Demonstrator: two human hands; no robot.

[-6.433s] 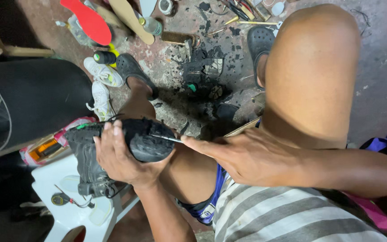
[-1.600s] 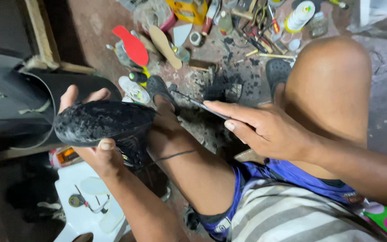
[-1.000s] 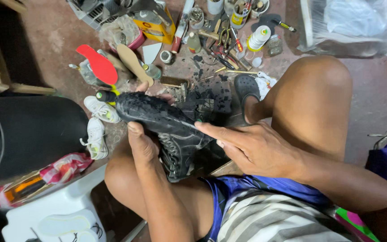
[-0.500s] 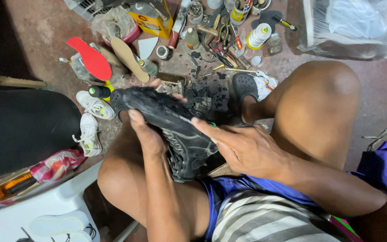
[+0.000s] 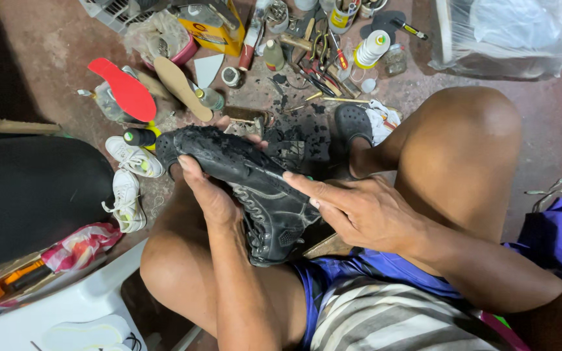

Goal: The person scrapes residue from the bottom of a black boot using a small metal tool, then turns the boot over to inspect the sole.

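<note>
Your left hand (image 5: 213, 195) is closed around a worn black lace-up boot (image 5: 255, 195), thumb on the near side of the rough black sole and fingertips showing past its far edge. The boot lies sole-up and tilted across your lap, toe pointing up and left, its laced upper hanging down between your knees. Your right hand (image 5: 359, 211) sits just right of the boot, loosely curled, with the forefinger and thumb stretched out and touching the sole's edge near the heel; whether a tool is pinched there is too small to tell.

Left of the boot, on the stained concrete floor (image 5: 47, 58), lies a pair of small white sneakers (image 5: 128, 182), one above the other, beside a dark curved panel (image 5: 27, 195). Above them rests a red flat insole (image 5: 125, 88) and next to it a tan insole (image 5: 180, 84). A small black bottle with a yellow band (image 5: 139, 137) lies just off the boot's toe. Further right, past the boot, a litter of hand tools (image 5: 320, 65) spreads over the floor, with a white spool of thread on a yellow base (image 5: 372, 49) among them. At far right stands a clear plastic bag (image 5: 508, 36), well apart from both hands.
</note>
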